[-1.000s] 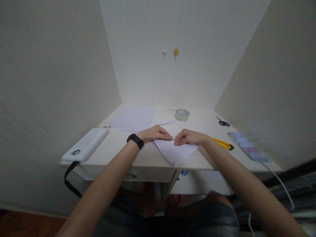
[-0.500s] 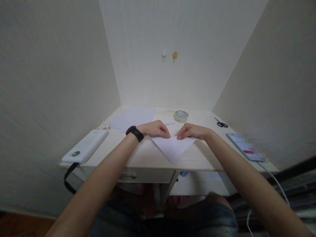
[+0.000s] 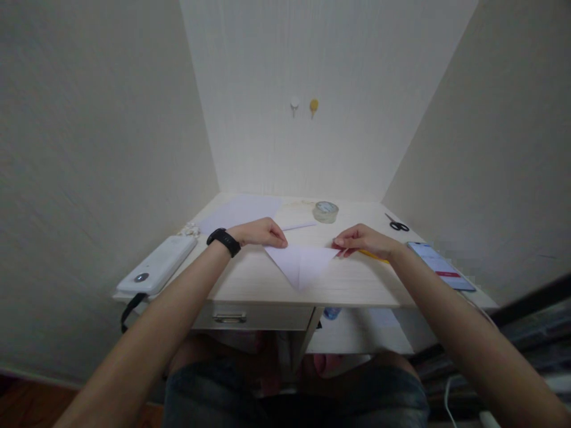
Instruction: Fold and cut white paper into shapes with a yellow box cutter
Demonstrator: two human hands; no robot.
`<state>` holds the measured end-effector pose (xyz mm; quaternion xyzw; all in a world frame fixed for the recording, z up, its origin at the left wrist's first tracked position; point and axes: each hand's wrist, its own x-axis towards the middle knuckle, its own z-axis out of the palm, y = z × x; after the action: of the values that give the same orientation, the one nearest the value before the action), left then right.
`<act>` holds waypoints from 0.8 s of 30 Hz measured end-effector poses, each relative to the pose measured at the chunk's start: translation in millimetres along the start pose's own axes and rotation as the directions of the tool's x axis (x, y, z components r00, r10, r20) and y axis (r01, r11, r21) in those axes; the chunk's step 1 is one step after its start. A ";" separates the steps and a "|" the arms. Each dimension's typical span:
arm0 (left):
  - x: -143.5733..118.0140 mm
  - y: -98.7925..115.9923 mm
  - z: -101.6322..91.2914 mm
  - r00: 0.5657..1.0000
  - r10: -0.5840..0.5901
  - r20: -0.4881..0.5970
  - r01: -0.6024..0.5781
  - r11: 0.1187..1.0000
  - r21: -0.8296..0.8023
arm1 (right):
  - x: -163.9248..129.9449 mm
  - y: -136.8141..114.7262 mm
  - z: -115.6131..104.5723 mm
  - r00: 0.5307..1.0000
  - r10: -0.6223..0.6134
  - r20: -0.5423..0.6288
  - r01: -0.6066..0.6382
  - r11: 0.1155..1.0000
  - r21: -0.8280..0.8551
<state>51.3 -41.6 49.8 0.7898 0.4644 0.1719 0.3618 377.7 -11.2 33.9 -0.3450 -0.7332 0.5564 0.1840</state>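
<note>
Both forearms (image 3: 151,324) stretched forward, left hand (image 3: 261,232) curled with knuckles up, right hand (image 3: 364,239) in a thumb-and-finger pinch.

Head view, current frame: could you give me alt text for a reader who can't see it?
A person's bare left hand and right hand hold a white paper triangle by its far edge, point toward the wearer, at a pale wood-grained desk. Beyond lies a clear tape roll; black-handled scissors lie farther right.

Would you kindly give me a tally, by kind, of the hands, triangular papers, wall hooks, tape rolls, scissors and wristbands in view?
Hands: 2 (left hand, right hand)
Triangular paper: 1
Wall hooks: 2 (white hook, yellow hook)
Tape roll: 1
Scissors: 1 pair
Black wristband: 1
Total: 8
</note>
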 end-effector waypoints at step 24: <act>-6.1 2.3 -7.3 0.999 0.029 0.020 -0.031 0.996 0.084 | -8.7 -4.1 2.7 0.984 -0.015 -0.178 -0.016 0.985 -0.174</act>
<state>45.1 -44.5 56.8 0.8129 0.4560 0.1501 0.3297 380.7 -19.8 37.9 -0.4084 -0.7596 0.4568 0.2179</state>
